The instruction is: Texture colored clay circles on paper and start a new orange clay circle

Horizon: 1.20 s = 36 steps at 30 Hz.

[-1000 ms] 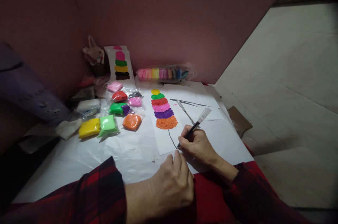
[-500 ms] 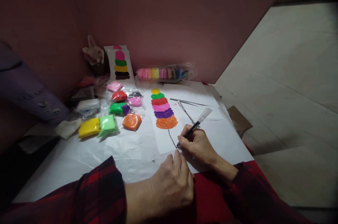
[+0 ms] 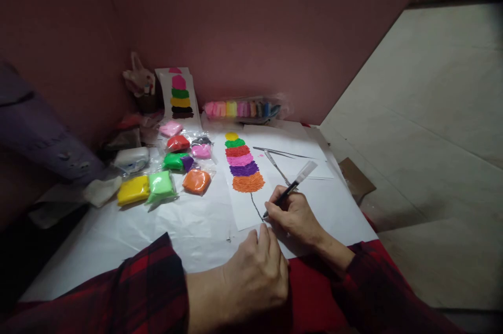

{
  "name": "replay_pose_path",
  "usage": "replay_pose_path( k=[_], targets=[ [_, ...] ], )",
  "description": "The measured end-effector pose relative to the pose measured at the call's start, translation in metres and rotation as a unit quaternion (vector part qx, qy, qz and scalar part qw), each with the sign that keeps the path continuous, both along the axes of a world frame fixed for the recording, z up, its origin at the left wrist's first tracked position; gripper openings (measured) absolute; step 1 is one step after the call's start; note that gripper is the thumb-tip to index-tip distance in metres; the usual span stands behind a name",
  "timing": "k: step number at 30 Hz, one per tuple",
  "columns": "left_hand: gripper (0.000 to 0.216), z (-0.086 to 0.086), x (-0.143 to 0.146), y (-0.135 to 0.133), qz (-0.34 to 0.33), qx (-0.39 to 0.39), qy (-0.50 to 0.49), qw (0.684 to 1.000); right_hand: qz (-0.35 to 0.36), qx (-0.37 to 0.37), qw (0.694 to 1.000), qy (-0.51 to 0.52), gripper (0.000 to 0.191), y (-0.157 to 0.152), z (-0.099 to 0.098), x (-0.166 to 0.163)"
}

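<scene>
My right hand (image 3: 294,216) is closed around a black pen with a clear cap (image 3: 295,183), its tip down at the lower end of a thin dark twisted line (image 3: 257,205). That line runs down from stacked clay bands in yellow, green, red, pink, purple and orange (image 3: 249,183) on a white paper (image 3: 241,213). Just below the pen tip, my left hand (image 3: 257,268) has its fingers curled together at the paper's bottom edge. Whatever its fingertips hold is hidden. Beyond the pen lies a metal tool with a patterned handle (image 3: 277,166).
Several clay packets, including a yellow one (image 3: 133,190) and an orange one (image 3: 196,181), lie at left. Behind are a card with clay bands (image 3: 181,94) and a bag of coloured clay (image 3: 241,109). Dark thin strips (image 3: 275,151) lie right. A purple bottle (image 3: 43,129) stands far left.
</scene>
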<state>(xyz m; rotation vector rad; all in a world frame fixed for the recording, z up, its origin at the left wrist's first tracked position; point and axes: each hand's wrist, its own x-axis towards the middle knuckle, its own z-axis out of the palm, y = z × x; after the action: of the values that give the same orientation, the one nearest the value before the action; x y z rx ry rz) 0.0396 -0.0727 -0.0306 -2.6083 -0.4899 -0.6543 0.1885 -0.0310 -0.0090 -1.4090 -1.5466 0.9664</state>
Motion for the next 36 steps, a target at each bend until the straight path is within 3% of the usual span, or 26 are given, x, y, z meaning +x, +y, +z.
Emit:
replay_pose_path(
  k=[36],
  targets=[
    [0.015, 0.0011, -0.0032, -0.0011, -0.003, 0.016, 0.038, 0.999, 0.002, 0.013, 0.999, -0.033, 0.016, -0.0006, 0.0015, 0.0022]
  ],
)
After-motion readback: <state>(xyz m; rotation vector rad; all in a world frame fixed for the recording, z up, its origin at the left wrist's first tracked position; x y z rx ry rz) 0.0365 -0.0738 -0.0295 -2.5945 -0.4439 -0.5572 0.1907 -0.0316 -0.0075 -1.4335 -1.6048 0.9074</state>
